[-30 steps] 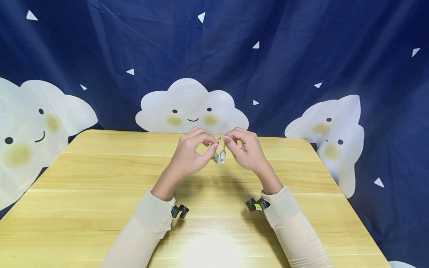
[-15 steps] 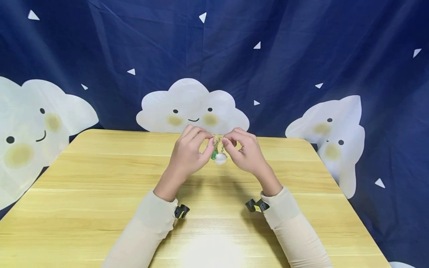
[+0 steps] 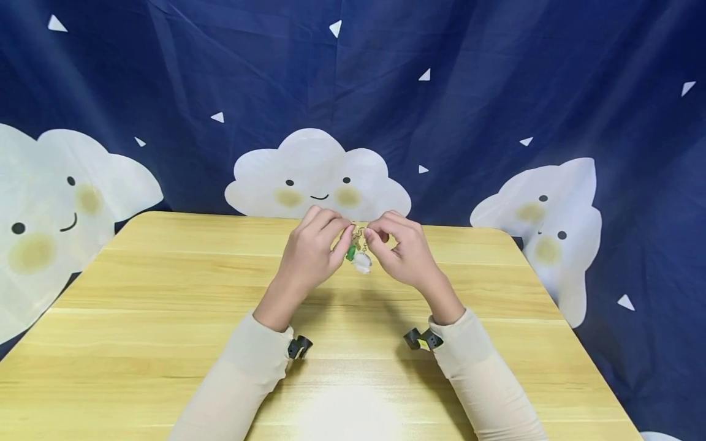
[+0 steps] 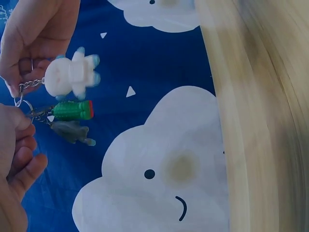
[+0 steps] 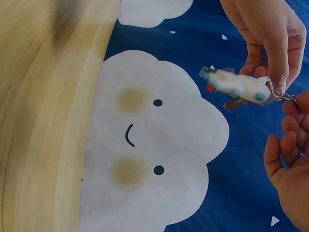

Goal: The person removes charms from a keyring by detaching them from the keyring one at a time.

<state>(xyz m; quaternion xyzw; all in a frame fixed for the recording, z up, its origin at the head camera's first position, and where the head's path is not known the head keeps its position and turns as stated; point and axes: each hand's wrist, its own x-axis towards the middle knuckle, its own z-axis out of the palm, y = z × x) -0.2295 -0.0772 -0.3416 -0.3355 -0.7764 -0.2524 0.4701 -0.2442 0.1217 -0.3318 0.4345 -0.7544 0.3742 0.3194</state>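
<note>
Your left hand [image 3: 313,250] and right hand [image 3: 405,248] pinch linked metal rings [image 4: 20,101], from which a white figurine [image 4: 72,76], green charm [image 4: 69,110] and grey charm [image 4: 71,131] hang between them, above the table [image 3: 138,343].

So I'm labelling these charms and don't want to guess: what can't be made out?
- White charm's face: blurred in the left wrist view, too small in the head view.
- Green charm: right wrist view, mostly hidden behind the white one.
- Left hand: left wrist view, cut off by the left edge.
</note>
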